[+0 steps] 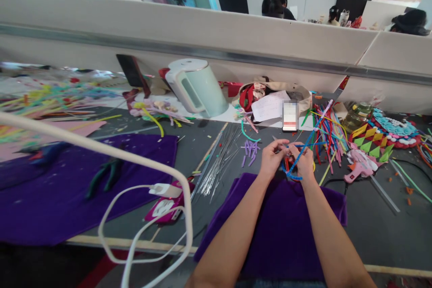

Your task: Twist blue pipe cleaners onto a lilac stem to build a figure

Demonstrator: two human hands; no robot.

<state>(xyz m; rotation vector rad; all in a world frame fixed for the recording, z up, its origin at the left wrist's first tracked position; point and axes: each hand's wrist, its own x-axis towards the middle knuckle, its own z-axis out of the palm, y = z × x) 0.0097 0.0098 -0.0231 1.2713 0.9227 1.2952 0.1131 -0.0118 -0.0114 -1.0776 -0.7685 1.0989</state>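
My left hand [272, 159] and my right hand [305, 162] meet above a folded purple cloth [286, 225] at the table's front. Both are closed, with fingertips pinched close together. Bent blue pipe cleaners [295, 164] run between them and cross in front of my right hand. Something red and orange shows between the hands, but its kind is unclear. A thin pointed tip sticks out past my left fingers. Short purple pipe cleaner pieces [250, 152] lie left of my left hand. Beyond my right hand is a pile of coloured pipe cleaners [332, 137].
A pink glue gun [361, 166] lies at right, near a glass jar [357, 117]. Thin wires [219, 166], pliers [106, 173] and a kettle [202, 87] are to the left. A thick white cable [151, 165] loops across the front left. A low partition [202, 31] stands behind; people sit beyond it.
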